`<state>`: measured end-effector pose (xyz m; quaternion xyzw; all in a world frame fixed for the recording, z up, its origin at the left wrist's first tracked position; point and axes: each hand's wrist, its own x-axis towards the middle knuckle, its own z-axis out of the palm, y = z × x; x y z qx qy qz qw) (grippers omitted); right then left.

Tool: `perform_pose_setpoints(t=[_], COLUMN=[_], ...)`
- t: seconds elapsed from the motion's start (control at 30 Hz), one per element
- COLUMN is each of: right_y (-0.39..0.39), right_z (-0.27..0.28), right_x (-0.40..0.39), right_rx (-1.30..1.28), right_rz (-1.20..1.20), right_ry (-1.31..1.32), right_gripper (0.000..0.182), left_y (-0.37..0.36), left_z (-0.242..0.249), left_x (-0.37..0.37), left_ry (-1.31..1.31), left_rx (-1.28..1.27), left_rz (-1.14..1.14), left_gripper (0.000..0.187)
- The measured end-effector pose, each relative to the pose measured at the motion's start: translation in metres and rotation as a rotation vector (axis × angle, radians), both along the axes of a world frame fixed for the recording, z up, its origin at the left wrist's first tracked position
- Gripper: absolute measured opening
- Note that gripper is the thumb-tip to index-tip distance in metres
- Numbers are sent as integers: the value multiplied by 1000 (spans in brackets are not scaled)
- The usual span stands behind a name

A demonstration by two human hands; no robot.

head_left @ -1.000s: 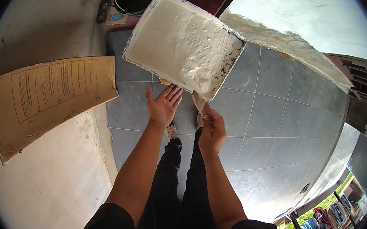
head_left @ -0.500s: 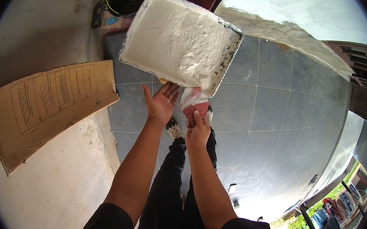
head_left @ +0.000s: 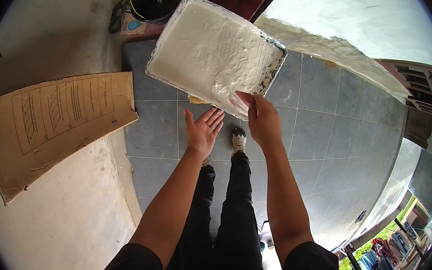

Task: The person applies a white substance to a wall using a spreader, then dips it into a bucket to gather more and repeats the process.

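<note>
A wide shallow tray [head_left: 158,40] holds a layer of thick white paint [head_left: 209,40], with ridges and smears toward its right side. My right hand [head_left: 265,120] grips a flat red tool [head_left: 240,104] streaked with white paint, at the tray's near right corner. The hand covers much of this tool, so its exact kind does not show. Just short of the tray's near edge, my left hand [head_left: 203,133] is held palm up, fingers spread, with nothing in it.
Grey floor tiles [head_left: 309,133] run under my feet. A printed cardboard sheet [head_left: 53,119] leans at the left wall. Behind the tray sits a black bucket [head_left: 153,4] with a stick in it. A partly painted wall [head_left: 351,23] rises at the upper right.
My right hand has moved up and right, turning over with the red tool from beyond the tray's near edge to over its corner. My left hand has shifted slightly right and down.
</note>
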<state>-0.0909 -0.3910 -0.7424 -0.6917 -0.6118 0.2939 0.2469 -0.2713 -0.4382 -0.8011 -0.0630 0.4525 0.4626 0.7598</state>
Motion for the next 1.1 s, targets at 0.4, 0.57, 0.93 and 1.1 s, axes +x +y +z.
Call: perform_pose_setpoints(t=[0.4,0.57,0.93,1.1], right_y=[55,84,105,72], right_z=[0,-6,-60,-39], right_x=[-21,-30,-1,30], right_rx=[-296,-377,-620,-699], right_rz=[289,356,155,-78], right_ry=[-83,-26,385,907], right_gripper=[21,29,30,24], left_y=[1,2,4,-12], left_z=[2,3,5,12], left_x=[5,4,0,-15], left_ry=[-41,-34,65,237], left_rx=[-19,-10,-17,-52], left_rz=[18,0,-17,58], left_gripper=[114,115,113,110])
